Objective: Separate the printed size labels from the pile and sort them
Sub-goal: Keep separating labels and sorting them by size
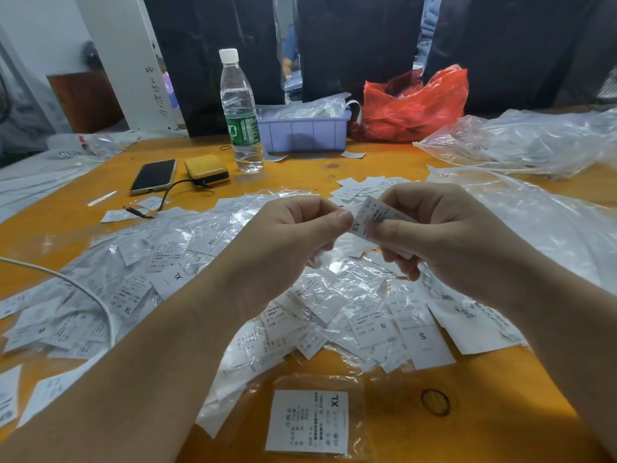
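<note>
**Labels held over the pile, table crowded on three sides**

Labels [370, 218] pinched between both hands above mid-table: left hand [287, 235] with thumb and forefinger closed on the left edge, right hand [440, 235] curled round the other end, thumb pressed on top. "XS" legible on the top piece.

Pile [187, 279] spread beneath and to the left, loose white slips mixed with clear film; sizes XL, M and S readable here and there. White cable [100, 302] looped across its left part. One bagged XL label [309, 421] lying apart near the front edge, just beside a black rubber band [435, 402].

Further back, left of centre: phone [153, 177] and yellow case [207, 170] side by side, joined by a dark cord. Water bottle [240, 111] upright behind them, touching or nearly touching a purple tray [303, 133] filled with bagged stock. Red bag [414, 105] right of the tray at the back edge. Crumpled clear bags [521, 142] heaped over the back right corner and along the right edge. More film and white strips over the left edge.

Bare orange table [293, 177] showing as a strip between pile and bottle, and again along the front edge right of the XL label.
</note>
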`<state>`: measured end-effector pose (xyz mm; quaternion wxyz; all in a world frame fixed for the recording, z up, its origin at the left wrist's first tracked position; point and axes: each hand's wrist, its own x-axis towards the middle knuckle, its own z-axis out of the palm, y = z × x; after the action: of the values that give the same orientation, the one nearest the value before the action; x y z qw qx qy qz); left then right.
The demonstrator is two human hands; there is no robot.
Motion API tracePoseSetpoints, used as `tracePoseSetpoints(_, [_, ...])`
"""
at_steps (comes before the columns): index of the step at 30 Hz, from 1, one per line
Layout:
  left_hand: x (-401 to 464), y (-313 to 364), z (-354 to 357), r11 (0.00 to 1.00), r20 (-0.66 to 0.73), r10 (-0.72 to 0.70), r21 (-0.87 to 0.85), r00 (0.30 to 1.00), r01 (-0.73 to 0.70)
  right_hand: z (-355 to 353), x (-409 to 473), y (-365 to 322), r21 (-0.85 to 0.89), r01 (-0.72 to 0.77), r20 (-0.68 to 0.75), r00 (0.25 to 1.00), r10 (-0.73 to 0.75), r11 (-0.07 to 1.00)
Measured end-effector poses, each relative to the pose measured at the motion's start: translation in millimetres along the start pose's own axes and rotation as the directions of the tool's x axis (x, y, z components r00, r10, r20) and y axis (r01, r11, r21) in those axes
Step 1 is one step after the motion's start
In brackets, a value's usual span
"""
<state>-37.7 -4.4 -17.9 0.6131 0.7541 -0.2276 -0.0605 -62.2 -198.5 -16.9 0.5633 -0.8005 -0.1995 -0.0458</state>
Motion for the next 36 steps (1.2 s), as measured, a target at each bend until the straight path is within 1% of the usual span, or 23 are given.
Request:
tracePoseSetpoints(7, [0,-3,-1,0.999,-0.008,0.022,0.024,1.0,-0.021,0,-1,0,-0.016,-0.051,0.141,0.989,0.053,0.999])
tracePoseSetpoints(13, [0,-3,-1,1.0,0.003,0.021,0.014,1.0,-0.021,0,-1,0,-0.011,-0.109,0.121,0.987,0.109,0.994])
tracePoseSetpoints(16, [-1,-2,3,1.0,0.024,0.014,0.015,1.0,-0.014,4,-2,0,0.012,-0.122,0.154,0.981,0.119,0.992])
tracePoseSetpoints(18, [-2,-2,4,1.0,0.007,0.018,0.021,1.0,-0.018,4,-3,-2,0.042,-0.141,0.173,0.976,0.131,0.989])
tracePoseSetpoints(21, [-1,-1,1,1.0,-0.043,0.014,0.0,0.999,-0.014,-3,-1,-6,0.099,-0.171,0.098,0.982,0.162,0.98])
tracePoseSetpoints(24, [-1,0,-1,1.0,-0.092,-0.006,-0.031,0.996,0.003,-7,-1,-9,0.112,-0.141,0.003,0.99,0.141,0.984])
tracePoseSetpoints(27, [-1,0,1,1.0,-0.071,-0.005,-0.024,0.997,0.003,-2,-1,-7,0.116,-0.11,-0.012,0.994,0.112,0.987])
tracePoseSetpoints(31, [-3,1,3,1.0,-0.055,0.008,-0.003,0.998,-0.008,6,-2,-8,0.172,-0.082,-0.015,0.996,0.086,0.982])
tracePoseSetpoints(34, [-3,1,1,0.999,-0.077,-0.001,-0.037,0.997,-0.002,1,-1,-9,0.239,-0.081,-0.059,0.993,0.098,0.968])
tracePoseSetpoints(36, [-2,1,1,0.998,-0.079,-0.008,-0.055,0.997,0.004,-1,-2,-10,0.25,-0.071,-0.093,0.991,0.097,0.966])
